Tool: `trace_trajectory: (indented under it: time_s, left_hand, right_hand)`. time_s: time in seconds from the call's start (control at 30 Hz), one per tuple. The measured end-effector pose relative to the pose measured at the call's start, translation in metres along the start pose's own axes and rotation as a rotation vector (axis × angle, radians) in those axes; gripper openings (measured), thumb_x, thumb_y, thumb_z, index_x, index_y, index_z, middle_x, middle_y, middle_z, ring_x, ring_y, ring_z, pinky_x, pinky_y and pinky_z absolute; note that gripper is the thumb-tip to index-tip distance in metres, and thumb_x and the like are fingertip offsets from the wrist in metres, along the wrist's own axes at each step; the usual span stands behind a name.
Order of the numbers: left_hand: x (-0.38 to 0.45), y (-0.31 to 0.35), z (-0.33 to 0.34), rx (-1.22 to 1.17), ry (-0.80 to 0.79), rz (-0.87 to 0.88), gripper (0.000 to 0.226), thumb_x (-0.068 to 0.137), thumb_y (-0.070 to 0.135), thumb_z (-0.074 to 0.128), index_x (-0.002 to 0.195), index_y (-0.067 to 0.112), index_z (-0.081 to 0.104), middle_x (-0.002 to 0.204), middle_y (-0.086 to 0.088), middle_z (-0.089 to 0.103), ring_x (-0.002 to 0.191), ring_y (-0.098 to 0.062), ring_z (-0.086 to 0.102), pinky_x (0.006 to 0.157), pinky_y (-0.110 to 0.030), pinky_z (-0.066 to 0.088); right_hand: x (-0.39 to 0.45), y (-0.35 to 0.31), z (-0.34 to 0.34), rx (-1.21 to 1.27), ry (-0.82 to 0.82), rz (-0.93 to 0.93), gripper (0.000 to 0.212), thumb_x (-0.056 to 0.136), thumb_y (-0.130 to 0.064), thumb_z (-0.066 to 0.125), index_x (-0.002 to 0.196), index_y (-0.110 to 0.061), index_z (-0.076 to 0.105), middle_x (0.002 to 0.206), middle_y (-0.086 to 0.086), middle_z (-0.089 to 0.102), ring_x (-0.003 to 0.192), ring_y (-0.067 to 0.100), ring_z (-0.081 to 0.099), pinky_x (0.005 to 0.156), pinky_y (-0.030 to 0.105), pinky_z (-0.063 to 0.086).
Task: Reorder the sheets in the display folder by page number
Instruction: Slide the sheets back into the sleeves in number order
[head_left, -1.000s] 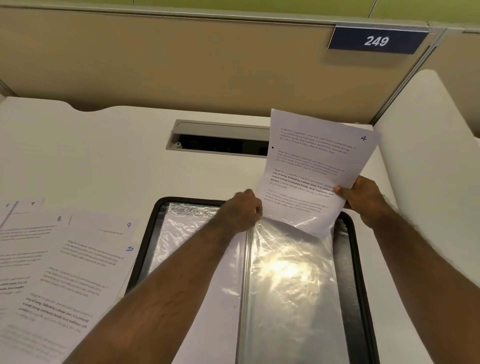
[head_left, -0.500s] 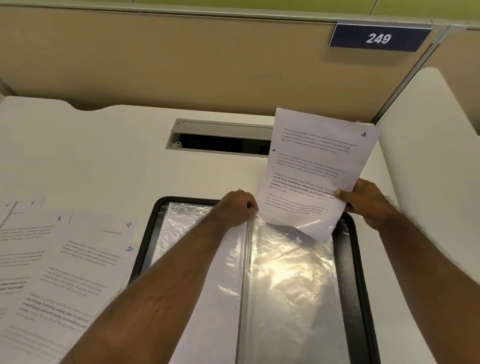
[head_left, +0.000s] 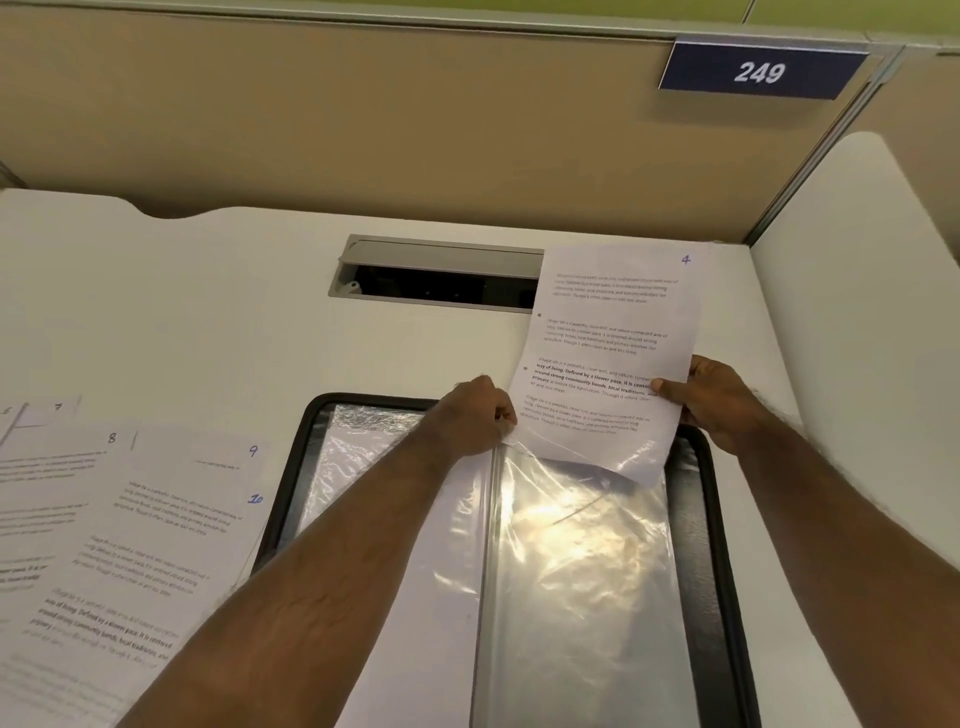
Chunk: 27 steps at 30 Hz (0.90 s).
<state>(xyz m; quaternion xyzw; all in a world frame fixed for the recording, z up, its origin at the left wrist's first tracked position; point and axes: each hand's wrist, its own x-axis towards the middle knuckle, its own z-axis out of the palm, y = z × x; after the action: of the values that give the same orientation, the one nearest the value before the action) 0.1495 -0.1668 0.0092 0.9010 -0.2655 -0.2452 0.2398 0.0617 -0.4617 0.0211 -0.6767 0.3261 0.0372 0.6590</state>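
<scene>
Your right hand (head_left: 722, 402) pinches sheet 4 (head_left: 610, 358) by its right edge, its lower end tucked into the top of the clear sleeve (head_left: 582, 571) of the open display folder (head_left: 698, 545) at the desk's near edge. Your left hand (head_left: 475, 415) grips the sleeve's top left corner. Loose sheets (head_left: 130, 530) marked 8, 9, 10 lie overlapping by the desk's left edge.
</scene>
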Motion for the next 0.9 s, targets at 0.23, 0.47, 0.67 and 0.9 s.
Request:
trace_trajectory:
  time_s: [0.23, 0.47, 0.67, 0.9]
  left_hand:
    - [-0.004, 0.015, 0.009, 0.179, 0.076, 0.066, 0.016, 0.093, 0.029, 0.058, 0.098, 0.021, 0.071, 0.11, -0.004, 0.049, 0.104, -0.02, 0.048, 0.085, -0.039, 0.053]
    - [0.001, 0.014, 0.007, 0.142, 0.007, 0.016, 0.014, 0.095, 0.028, 0.059, 0.1, 0.022, 0.07, 0.104, 0.002, 0.053, 0.101, -0.02, 0.055, 0.089, -0.04, 0.051]
    - [0.001, 0.009, 0.008, 0.146, 0.014, 0.008, 0.013, 0.095, 0.026, 0.057, 0.097, 0.023, 0.069, 0.097, 0.006, 0.048, 0.099, -0.02, 0.054, 0.088, -0.039, 0.051]
    - [0.0, 0.018, 0.013, 0.141, -0.015, 0.022, 0.019, 0.092, 0.028, 0.053, 0.099, 0.021, 0.07, 0.105, -0.001, 0.055, 0.102, -0.023, 0.056, 0.088, -0.04, 0.052]
  right_hand:
    - [0.003, 0.001, 0.007, 0.012, -0.048, 0.077, 0.031, 0.086, 0.001, 0.068, 0.115, -0.007, 0.062, 0.111, 0.011, 0.068, 0.089, 0.019, 0.067, 0.062, 0.024, 0.06]
    - [0.007, 0.008, -0.007, -0.011, -0.155, 0.119, 0.066, 0.061, -0.021, 0.09, 0.119, -0.009, 0.063, 0.119, 0.01, 0.069, 0.102, 0.024, 0.068, 0.072, 0.03, 0.061]
    - [0.001, 0.013, -0.008, -0.15, -0.341, 0.135, 0.113, 0.019, -0.044, 0.099, 0.121, -0.011, 0.063, 0.114, 0.006, 0.073, 0.104, 0.025, 0.07, 0.079, 0.034, 0.06]
    - [-0.01, 0.002, 0.004, -0.235, -0.334, 0.053, 0.094, 0.038, -0.059, 0.091, 0.117, -0.014, 0.064, 0.106, 0.004, 0.075, 0.094, 0.023, 0.073, 0.071, 0.033, 0.06]
